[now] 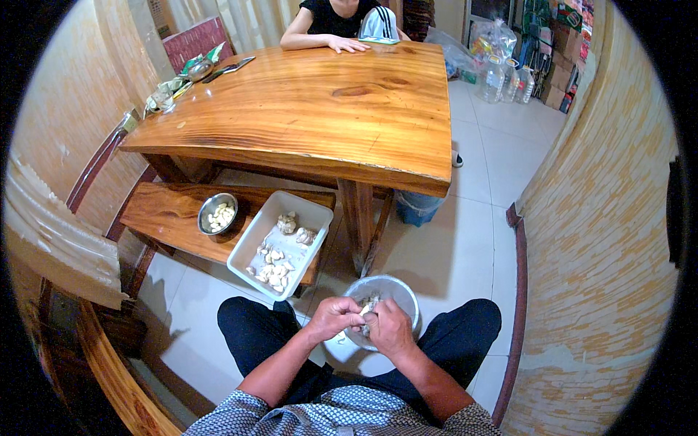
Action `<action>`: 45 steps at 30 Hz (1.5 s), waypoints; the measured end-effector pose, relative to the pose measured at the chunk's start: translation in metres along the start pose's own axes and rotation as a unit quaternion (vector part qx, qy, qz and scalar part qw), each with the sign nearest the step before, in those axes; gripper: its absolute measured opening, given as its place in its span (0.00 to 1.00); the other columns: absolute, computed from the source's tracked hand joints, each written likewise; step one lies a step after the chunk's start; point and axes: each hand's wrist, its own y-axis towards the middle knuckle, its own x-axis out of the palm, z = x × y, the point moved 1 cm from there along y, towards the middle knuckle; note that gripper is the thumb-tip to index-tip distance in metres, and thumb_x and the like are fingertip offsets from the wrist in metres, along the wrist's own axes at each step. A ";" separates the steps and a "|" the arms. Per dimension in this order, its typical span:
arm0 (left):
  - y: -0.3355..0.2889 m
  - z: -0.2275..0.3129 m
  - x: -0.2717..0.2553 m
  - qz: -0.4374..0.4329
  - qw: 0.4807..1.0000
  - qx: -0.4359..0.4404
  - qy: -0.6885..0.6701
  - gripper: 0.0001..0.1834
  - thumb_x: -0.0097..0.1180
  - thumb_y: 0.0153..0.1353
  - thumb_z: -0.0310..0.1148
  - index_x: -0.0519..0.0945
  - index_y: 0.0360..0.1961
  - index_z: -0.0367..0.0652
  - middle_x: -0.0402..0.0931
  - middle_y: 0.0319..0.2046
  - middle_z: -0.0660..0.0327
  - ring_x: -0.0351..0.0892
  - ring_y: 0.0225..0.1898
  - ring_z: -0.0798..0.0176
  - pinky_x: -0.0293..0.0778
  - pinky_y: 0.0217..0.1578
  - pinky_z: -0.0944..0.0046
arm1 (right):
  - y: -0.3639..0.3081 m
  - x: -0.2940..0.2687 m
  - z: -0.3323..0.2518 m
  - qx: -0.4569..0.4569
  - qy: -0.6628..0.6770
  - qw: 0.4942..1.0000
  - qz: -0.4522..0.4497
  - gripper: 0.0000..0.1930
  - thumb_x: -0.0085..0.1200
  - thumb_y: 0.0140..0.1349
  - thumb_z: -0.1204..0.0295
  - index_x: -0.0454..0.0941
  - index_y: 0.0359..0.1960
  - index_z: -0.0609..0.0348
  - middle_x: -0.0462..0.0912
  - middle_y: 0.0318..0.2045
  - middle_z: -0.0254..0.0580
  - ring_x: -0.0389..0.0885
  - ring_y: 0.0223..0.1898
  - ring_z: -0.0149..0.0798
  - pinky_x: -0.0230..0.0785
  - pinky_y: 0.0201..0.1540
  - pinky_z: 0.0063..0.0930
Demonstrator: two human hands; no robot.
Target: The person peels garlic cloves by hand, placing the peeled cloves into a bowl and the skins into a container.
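My left hand (334,320) and my right hand (391,329) meet over a round whitish bin (409,291) between my knees. Pinched between their fingertips is a small pale garlic clove (365,310). Papery scraps (371,299) show inside the bin, partly hidden by my hands. Left of the bin, a white rectangular plastic tub (240,263) rests on the bench, tilting a little in view. It holds two garlic bulbs (287,223) and several loose cloves (273,274). A metal bowl (218,231) beside it contains several peeled cloves (222,216).
The wooden bench (163,207) runs along the big wooden table (291,109). Across the table, a person's hand (347,43) lies on its top, near a white cap (379,27). A blue bin (419,207) stands under the table; plastic bottles (492,80) stand at the far right.
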 end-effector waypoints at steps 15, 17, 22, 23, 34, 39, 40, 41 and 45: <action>0.002 0.006 -0.002 0.017 0.999 -0.039 0.024 0.03 0.59 0.53 0.24 0.77 0.26 0.37 0.77 0.22 0.62 0.77 0.24 0.71 0.74 0.26 0.70 | -0.006 0.016 0.021 -0.047 -0.034 0.998 -0.012 0.11 0.51 0.55 0.64 0.70 0.25 0.59 0.72 0.24 0.51 0.74 0.25 0.55 0.68 0.28 0.47; 0.002 0.006 0.001 0.022 0.997 -0.061 0.032 0.04 0.59 0.52 0.23 0.76 0.26 0.36 0.77 0.22 0.62 0.77 0.23 0.71 0.73 0.24 0.71 | -0.007 0.014 0.019 -0.057 -0.044 0.997 -0.021 0.10 0.53 0.54 0.65 0.71 0.25 0.58 0.72 0.25 0.47 0.74 0.24 0.52 0.69 0.27 0.44; 0.000 -0.004 0.002 -0.012 0.995 -0.021 -0.098 0.03 0.56 0.55 0.22 0.74 0.28 0.35 0.77 0.23 0.59 0.77 0.23 0.68 0.76 0.26 0.69 | -0.004 0.012 0.015 -0.056 0.014 0.998 0.023 0.13 0.58 0.51 0.62 0.71 0.26 0.58 0.72 0.25 0.45 0.75 0.26 0.49 0.68 0.26 0.43; 0.001 -0.005 0.002 -0.018 0.992 -0.028 -0.120 0.04 0.56 0.56 0.23 0.73 0.28 0.35 0.76 0.22 0.58 0.77 0.23 0.67 0.76 0.27 0.68 | -0.004 0.012 0.015 -0.066 0.017 0.997 0.034 0.14 0.57 0.52 0.61 0.70 0.27 0.58 0.71 0.25 0.45 0.75 0.26 0.49 0.68 0.26 0.43; 0.002 -0.009 0.001 -0.049 0.980 -0.029 -0.191 0.06 0.56 0.57 0.26 0.73 0.30 0.35 0.77 0.23 0.56 0.78 0.23 0.65 0.77 0.29 0.65 | 0.003 0.007 0.011 0.005 0.081 0.996 0.033 0.16 0.55 0.55 0.59 0.69 0.27 0.61 0.71 0.26 0.49 0.73 0.27 0.53 0.66 0.28 0.44; 0.002 -0.009 -0.002 -0.037 0.989 -0.019 -0.142 0.05 0.57 0.57 0.25 0.73 0.30 0.35 0.77 0.24 0.56 0.78 0.24 0.66 0.77 0.29 0.66 | 0.001 0.008 0.010 -0.005 0.068 0.998 0.017 0.15 0.57 0.54 0.61 0.69 0.27 0.61 0.72 0.25 0.49 0.74 0.27 0.53 0.67 0.27 0.43; 0.002 -0.008 -0.001 -0.033 0.989 -0.020 -0.144 0.06 0.58 0.55 0.26 0.73 0.29 0.36 0.76 0.23 0.57 0.78 0.23 0.65 0.77 0.28 0.65 | 0.001 0.008 0.009 -0.011 0.061 0.998 0.011 0.15 0.57 0.53 0.61 0.69 0.27 0.61 0.72 0.25 0.49 0.74 0.27 0.53 0.67 0.27 0.43; 0.002 -0.005 0.000 -0.029 0.989 -0.022 -0.146 0.07 0.59 0.54 0.27 0.73 0.28 0.36 0.76 0.23 0.57 0.77 0.23 0.65 0.76 0.27 0.65 | 0.000 0.008 0.009 -0.013 0.076 0.997 0.021 0.15 0.58 0.53 0.61 0.69 0.27 0.61 0.72 0.25 0.49 0.74 0.26 0.53 0.67 0.27 0.43; -0.001 0.000 0.005 -0.013 0.987 -0.033 -0.154 0.06 0.59 0.53 0.25 0.73 0.28 0.37 0.75 0.23 0.58 0.76 0.23 0.65 0.75 0.27 0.65 | 0.002 0.005 0.007 -0.020 0.125 0.990 0.056 0.14 0.58 0.53 0.64 0.70 0.27 0.61 0.72 0.25 0.48 0.74 0.26 0.50 0.67 0.28 0.40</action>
